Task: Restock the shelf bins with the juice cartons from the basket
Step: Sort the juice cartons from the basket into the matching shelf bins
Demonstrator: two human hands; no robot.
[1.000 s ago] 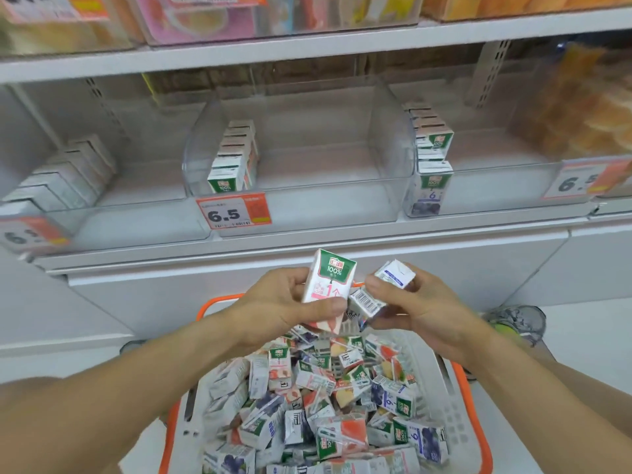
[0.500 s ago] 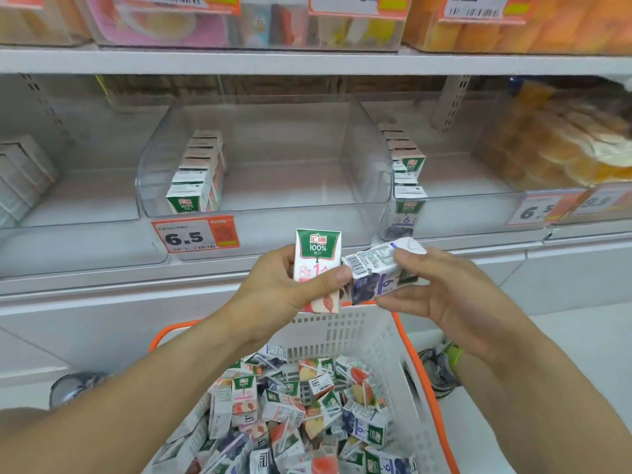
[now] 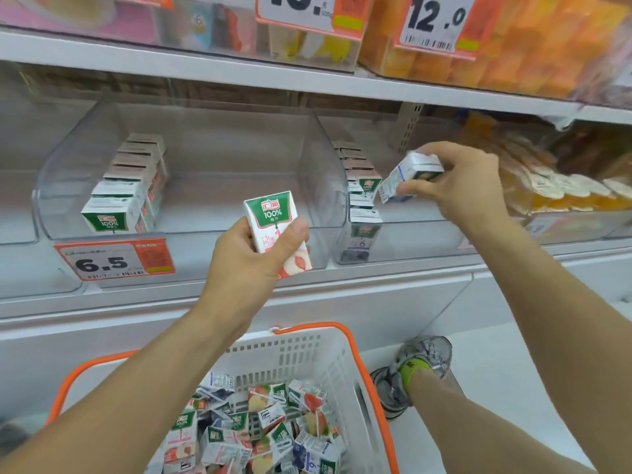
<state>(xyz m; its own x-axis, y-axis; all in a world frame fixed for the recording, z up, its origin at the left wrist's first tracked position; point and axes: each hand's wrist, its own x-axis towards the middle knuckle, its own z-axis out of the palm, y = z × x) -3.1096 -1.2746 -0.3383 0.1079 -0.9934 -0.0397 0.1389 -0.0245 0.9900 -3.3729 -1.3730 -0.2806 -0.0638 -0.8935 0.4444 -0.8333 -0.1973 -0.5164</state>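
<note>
My left hand [image 3: 246,258] grips an upright peach juice carton [image 3: 273,220] with a green top, in front of the middle clear bin [image 3: 191,254]. That bin holds one row of like cartons [image 3: 126,196] along its left side. My right hand [image 3: 458,186] pinches a tilted blue-marked carton [image 3: 407,176] at the mouth of the right clear bin [image 3: 410,244], beside its stacked row of cartons [image 3: 362,206]. Below, the white basket [image 3: 290,350] with orange rim holds several loose cartons [image 3: 260,432].
Orange price tags [image 3: 113,261] hang on the bin fronts. An upper shelf [image 3: 205,68] carries pink and orange packs. Cups of orange goods [image 3: 564,186] fill the far right bin. A person's shoe [image 3: 410,371] stands on the floor right of the basket.
Both hands rose from the basket to the shelf and parted. The right hand carried its carton up and right to the right bin; the left hand lifted its carton before the middle bin.
</note>
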